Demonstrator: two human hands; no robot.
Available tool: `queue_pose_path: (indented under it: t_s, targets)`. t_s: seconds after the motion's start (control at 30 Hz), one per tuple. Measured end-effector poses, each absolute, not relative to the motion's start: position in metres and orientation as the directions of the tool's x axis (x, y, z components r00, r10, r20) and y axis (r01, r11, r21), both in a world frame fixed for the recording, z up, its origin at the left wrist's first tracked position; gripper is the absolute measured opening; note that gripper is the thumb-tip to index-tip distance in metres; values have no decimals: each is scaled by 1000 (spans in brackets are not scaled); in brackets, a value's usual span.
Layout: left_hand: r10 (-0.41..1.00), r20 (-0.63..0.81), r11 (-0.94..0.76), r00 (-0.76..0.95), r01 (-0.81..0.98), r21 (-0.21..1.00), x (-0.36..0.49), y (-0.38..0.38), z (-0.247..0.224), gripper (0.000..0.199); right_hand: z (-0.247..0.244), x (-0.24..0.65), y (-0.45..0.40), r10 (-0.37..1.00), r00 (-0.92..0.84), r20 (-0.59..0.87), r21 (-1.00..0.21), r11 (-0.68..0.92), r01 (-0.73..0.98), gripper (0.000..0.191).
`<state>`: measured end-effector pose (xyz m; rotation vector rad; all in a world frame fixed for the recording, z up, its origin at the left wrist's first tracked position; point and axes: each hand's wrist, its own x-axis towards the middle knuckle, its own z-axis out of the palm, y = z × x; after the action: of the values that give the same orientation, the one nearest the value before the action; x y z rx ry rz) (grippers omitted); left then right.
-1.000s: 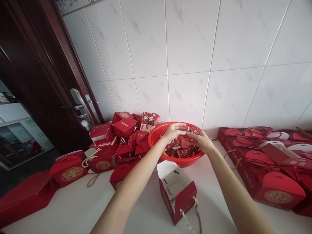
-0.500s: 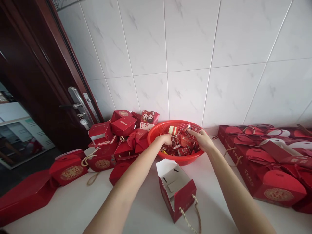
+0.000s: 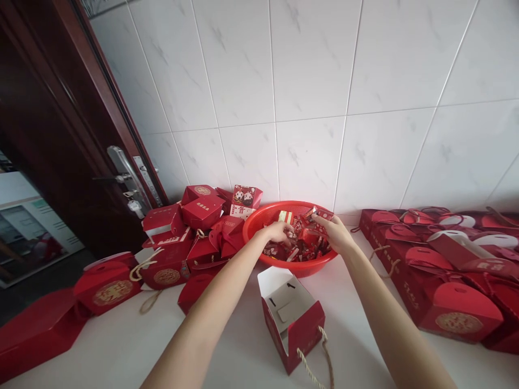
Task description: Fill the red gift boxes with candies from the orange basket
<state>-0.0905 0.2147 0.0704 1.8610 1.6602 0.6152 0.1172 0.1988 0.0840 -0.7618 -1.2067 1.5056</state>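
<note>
A red plastic basket [image 3: 259,209] holds many small, mostly red-wrapped candies [image 3: 310,252]. My left hand [image 3: 279,232] reaches over its left side, fingers apart and touching the candies; their tips are partly hidden. Over the basket's right side, my right hand [image 3: 333,231] is closed on red-wrapped candies [image 3: 323,214], thumb on top. A pale-yellow packet [image 3: 285,217] lies just behind my left hand. In front of the basket, between my forearms, stands an open red gift box [image 3: 305,336] with a white inside and a twisted rope handle [image 3: 326,351].
Red gift boxes [image 3: 203,210] are piled against the wall to the left. More boxes stand in rows [image 3: 458,316] on the right. A dark door [image 3: 101,178] with a metal handle is at far left. White tiles [image 3: 308,156] rise behind the tabletop [image 3: 133,351].
My left hand has lifted slightly out of the candies, so more of its fingers show. My right hand still holds candies. The view has shifted slightly.
</note>
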Motion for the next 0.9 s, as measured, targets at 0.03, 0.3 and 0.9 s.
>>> queue_pose_path:
  t_s: [0.03, 0.3, 0.9]
  targets:
    - [993, 12, -92, 117, 711, 697, -90, 214, 73, 41, 84, 117, 200, 956, -270, 114, -947, 22, -320, 25]
    - [953, 263, -301, 147, 515, 803, -83, 205, 86, 41, 82, 117, 204, 980, -168, 111, -937, 46, -347, 25]
    - [847, 530, -503, 54, 405, 764, -80, 198, 89, 17, 88, 117, 198, 960, -269, 78, -924, -32, -381, 16]
